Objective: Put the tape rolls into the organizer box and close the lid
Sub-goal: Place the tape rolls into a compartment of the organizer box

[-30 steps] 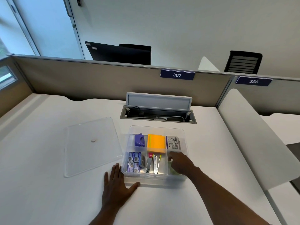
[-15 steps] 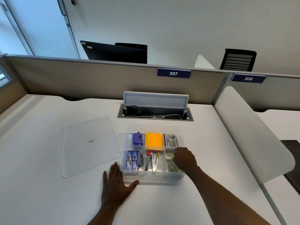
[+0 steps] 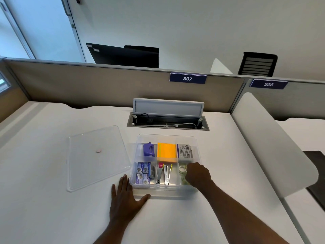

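Lifting right hand (image 3: 197, 174), tape rolls (image 3: 182, 169) uncovered

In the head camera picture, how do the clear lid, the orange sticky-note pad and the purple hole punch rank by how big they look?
Largest to smallest:
1. Clear flat plastic lid, by far.
2. Orange sticky-note pad.
3. Purple hole punch, somewhat smaller than the pad.
All lie at similar distance, so the order seems reliable.
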The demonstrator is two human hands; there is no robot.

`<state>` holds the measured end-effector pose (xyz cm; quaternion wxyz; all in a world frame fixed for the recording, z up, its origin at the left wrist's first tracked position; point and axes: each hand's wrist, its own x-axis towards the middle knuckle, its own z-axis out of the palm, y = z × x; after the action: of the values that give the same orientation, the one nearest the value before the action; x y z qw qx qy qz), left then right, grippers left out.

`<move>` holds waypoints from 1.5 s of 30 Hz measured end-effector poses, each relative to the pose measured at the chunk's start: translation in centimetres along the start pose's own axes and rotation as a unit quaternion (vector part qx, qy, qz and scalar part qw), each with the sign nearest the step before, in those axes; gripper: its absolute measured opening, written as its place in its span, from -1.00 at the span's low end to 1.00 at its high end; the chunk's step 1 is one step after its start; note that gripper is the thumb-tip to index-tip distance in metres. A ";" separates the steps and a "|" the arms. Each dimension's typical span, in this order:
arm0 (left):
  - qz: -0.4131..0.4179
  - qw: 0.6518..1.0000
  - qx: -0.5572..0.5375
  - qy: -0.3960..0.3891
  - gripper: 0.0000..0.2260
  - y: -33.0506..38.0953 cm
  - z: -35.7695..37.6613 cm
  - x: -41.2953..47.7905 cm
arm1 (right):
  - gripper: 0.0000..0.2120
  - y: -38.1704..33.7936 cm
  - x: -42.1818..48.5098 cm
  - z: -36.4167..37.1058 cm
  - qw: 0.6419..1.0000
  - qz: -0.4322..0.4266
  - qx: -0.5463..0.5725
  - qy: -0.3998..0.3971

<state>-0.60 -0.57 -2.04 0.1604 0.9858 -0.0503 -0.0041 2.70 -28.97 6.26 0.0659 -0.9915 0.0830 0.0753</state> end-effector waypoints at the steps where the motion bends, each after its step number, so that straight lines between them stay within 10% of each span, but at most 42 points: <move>1: -0.001 1.000 0.001 -0.001 -0.05 0.0 0.0 0.0 | -0.79 0.0 0.0 0.1 1.000 0.002 0.006 -0.004; 45: -0.004 1.000 -0.004 -0.008 -0.01 0.0 -0.1 0.0 | -0.78 0.0 1.3 0.6 1.000 -0.002 -0.022 0.000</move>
<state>-0.58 -0.55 -1.95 0.1637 0.9853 -0.0471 -0.0125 3.92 -29.12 5.46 0.0447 -0.9928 0.0796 0.0773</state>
